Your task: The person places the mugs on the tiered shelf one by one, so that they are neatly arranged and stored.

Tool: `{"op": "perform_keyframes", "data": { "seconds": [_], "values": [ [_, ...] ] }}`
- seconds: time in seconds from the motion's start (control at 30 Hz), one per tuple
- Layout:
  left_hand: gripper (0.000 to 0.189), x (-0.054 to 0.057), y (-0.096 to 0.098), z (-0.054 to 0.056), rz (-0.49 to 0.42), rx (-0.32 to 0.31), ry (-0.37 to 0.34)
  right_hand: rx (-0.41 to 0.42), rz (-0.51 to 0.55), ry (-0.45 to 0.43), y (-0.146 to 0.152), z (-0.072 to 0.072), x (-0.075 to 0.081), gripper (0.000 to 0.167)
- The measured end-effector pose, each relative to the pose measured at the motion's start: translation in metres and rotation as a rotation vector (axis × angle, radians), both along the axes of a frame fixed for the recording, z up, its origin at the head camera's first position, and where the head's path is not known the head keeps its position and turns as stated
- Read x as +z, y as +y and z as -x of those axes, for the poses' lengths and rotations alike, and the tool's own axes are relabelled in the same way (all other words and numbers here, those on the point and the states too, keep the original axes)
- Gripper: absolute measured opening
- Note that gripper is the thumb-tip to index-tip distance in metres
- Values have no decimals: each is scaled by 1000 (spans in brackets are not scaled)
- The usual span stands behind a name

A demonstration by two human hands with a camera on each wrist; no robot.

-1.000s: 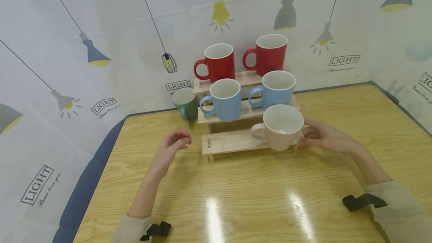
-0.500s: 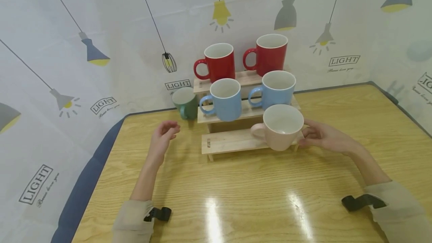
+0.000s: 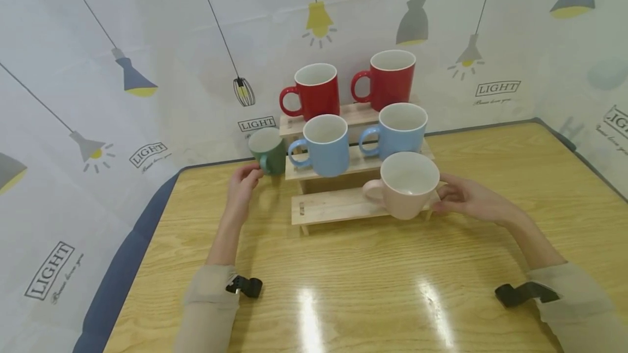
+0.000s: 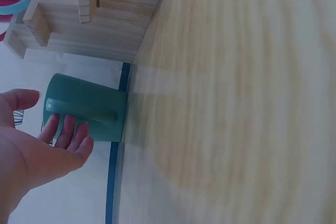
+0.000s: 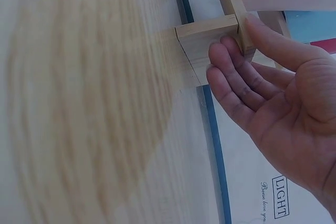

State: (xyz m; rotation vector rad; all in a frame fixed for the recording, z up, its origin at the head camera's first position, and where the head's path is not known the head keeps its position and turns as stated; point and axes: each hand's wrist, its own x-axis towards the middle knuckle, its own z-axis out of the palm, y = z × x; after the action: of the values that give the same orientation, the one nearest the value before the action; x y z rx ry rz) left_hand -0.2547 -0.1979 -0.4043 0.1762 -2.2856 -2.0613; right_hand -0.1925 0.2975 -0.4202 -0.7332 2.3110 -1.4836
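My left hand (image 3: 242, 185) is at the green mug (image 3: 271, 154), which stands on the table left of the wooden rack. In the left wrist view, the fingers of this hand (image 4: 42, 153) reach the mug's handle (image 4: 79, 109) with the thumb held apart; whether they touch it, I cannot tell. My right hand (image 3: 473, 199) grips the right end of the rack's lowest step (image 3: 333, 206), thumb on top and fingers curled below, as the right wrist view shows. Just beside it, a pale pink mug (image 3: 408, 192) sits on that step.
Two light blue mugs (image 3: 327, 151) stand on the middle step and two red mugs (image 3: 319, 94) on the top one, handles to the left. Behind the table (image 3: 363, 282) hangs a white sheet (image 3: 206, 97) printed with lamps.
My left hand has first drawn back left from beside the rack, then moved forward to the green mug. The right hand and the mugs have stayed in place.
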Motion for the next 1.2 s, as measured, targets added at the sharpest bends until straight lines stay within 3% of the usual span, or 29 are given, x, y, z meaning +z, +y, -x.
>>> {"op": "perform_keyframes", "data": {
  "seconds": [0.37,0.67,0.9,1.2],
  "values": [
    [24,-6,11,24,-84,-26,-11,8,21,-9,0,1,-2,73],
    [18,-10,13,29,-113,-15,21,19,31,-10,0,1,-1,72],
    [18,-11,11,33,-103,-13,-18,9,22,-8,1,1,-2,72],
    [26,-13,10,36,-126,39,-6,18,29,-11,0,2,-2,75]
  ]
}}
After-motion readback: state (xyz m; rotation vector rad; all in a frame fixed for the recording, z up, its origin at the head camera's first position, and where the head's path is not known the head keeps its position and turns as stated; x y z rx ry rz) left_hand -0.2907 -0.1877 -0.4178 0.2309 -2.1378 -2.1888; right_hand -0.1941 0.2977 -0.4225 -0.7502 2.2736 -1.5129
